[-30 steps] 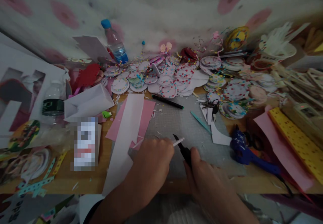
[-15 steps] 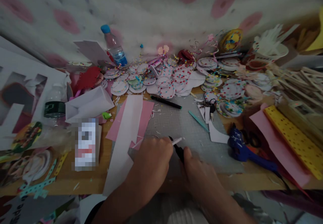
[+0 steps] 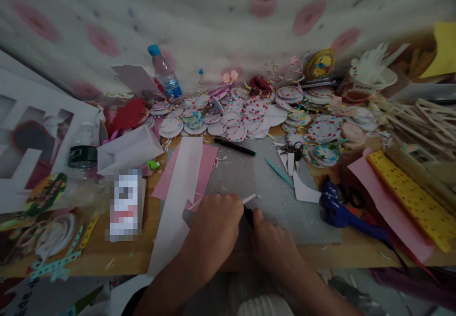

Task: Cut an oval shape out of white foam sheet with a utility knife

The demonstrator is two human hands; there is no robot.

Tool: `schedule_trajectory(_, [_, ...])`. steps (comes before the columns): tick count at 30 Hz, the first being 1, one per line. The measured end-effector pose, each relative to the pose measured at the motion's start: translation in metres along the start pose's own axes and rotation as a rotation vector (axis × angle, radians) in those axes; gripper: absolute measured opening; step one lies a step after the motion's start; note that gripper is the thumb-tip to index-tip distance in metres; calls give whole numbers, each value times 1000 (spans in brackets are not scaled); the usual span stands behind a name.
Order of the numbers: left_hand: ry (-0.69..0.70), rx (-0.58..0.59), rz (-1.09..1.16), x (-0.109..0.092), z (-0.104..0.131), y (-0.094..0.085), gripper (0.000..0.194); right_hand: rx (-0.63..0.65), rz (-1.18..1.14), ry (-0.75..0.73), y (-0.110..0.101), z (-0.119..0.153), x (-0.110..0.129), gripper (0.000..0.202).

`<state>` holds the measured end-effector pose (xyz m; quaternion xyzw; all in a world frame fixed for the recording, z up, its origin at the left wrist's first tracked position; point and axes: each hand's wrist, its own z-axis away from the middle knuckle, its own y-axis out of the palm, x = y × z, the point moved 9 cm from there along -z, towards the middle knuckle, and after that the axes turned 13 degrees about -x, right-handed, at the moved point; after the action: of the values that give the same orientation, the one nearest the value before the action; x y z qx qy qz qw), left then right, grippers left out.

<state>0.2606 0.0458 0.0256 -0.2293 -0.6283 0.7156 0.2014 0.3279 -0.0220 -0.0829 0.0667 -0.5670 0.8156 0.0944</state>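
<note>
My left hand (image 3: 217, 221) is closed in a fist above the front of the grey cutting mat (image 3: 235, 173). A thin white paper strip (image 3: 250, 198) sticks out past its knuckles on the right. Beside it, my right hand (image 3: 274, 242) is wrapped round a slim black tool (image 3: 248, 215), whose far end goes out of sight at the left hand. Its exact kind cannot be made out. Left of my hands, a long white paper piece (image 3: 183, 173) lies over a pink sheet (image 3: 208, 161), partly under my left forearm.
A black pen (image 3: 235, 146) and a teal strip (image 3: 279, 173) lie on the mat. To the right is a blue glue gun (image 3: 337, 211). Decorated paper discs (image 3: 245, 116) pile up along the back, near a water bottle (image 3: 166, 76). A blurred-out box (image 3: 124, 204) stands left.
My right hand has shifted slightly left, closer to my left hand, and the black tool's tip is now hidden. The whole view has moved a little.
</note>
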Motion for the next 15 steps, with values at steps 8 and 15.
schedule_trajectory(8, [-28,-10,27,20,-6,-2,22,-37,37,-26,-4,-1,4,41])
schedule_trajectory(15, [-119,42,95,55,5,-8,26,-37,-42,-119,-23,4,3,30])
